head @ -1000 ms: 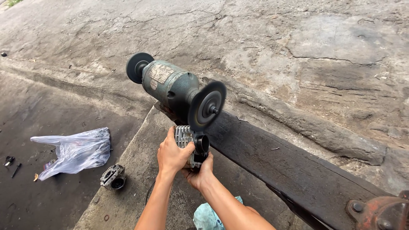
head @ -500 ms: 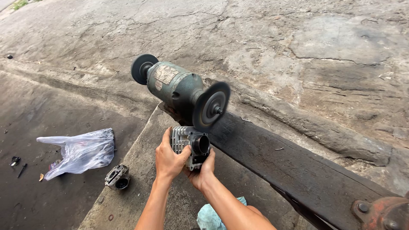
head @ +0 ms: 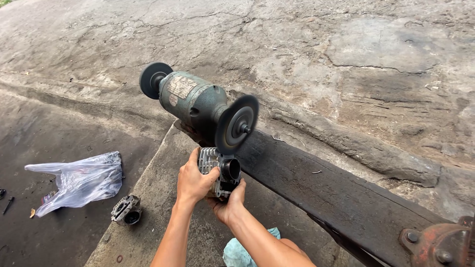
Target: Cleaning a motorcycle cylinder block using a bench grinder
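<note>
Left hand [head: 194, 180] is wrapped around the finned side of a small metal engine part [head: 219, 170], and the right hand [head: 228, 203] cups it from underneath, so both are clamped on the same piece. The part sits right under the near wheel [head: 236, 124] of a green bench grinder [head: 194, 103], top edge touching or just about touching the wheel's lower rim; can't quite tell which.

My take on doing this bit well: keep both grips firm, feed the part in lightly, and keep the thumbs tucked behind the casting, because the left thumb is pretty close to that wheel. No rest or guard shows around the wheel, so I'd say the hands carry all the steadying. The wheel looks blurred, so I'd treat it as turning.

Around it: the grinder sits on a dark wooden beam [head: 341, 198] running down to the right, with a rusty red fitting [head: 438, 244] at its far end. A second small engine part [head: 126, 210] lies on the concrete slab [head: 158, 198] to the left, and beyond it a crumpled clear plastic bag [head: 79, 180]. A teal cloth [head: 247, 249] sits below the forearms. Nothing actually blocks the wheel.
</note>
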